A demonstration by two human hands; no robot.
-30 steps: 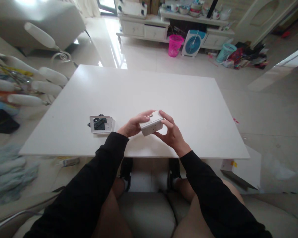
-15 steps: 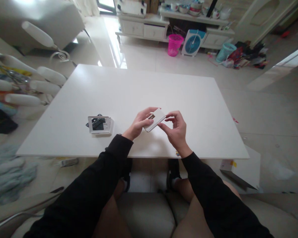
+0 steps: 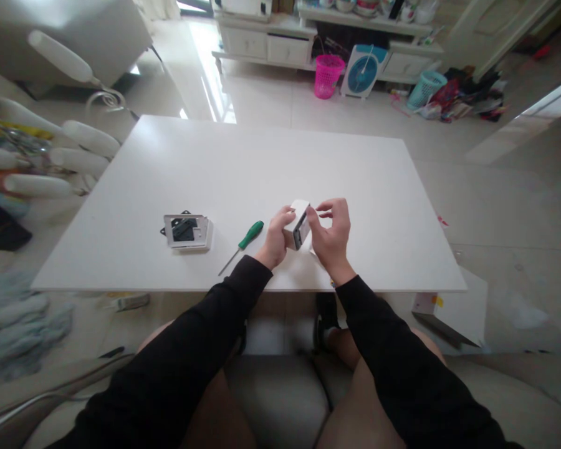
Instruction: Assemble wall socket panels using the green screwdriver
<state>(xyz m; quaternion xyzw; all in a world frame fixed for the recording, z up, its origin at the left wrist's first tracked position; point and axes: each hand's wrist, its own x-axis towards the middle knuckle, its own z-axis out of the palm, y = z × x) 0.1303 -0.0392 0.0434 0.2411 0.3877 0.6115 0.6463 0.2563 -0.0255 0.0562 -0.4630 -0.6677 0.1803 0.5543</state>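
Seemingly open-sided, a white box (image 3: 300,206) fills the closed left grip (image 3: 275,241); right grip (image 3: 331,240) half-curled alongside, hold unclear; green screwdriver (image 3: 251,235) lies left.

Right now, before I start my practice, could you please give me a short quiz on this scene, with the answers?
1. Fill in: The handle of the screwdriver is ____.
2. What does the left hand hold? A) a pink basket B) the small white box C) a fan
3. True or false: On the table, the screwdriver lies between the rectangular white frame and the left hand.
Key: 1. green; 2. B; 3. true
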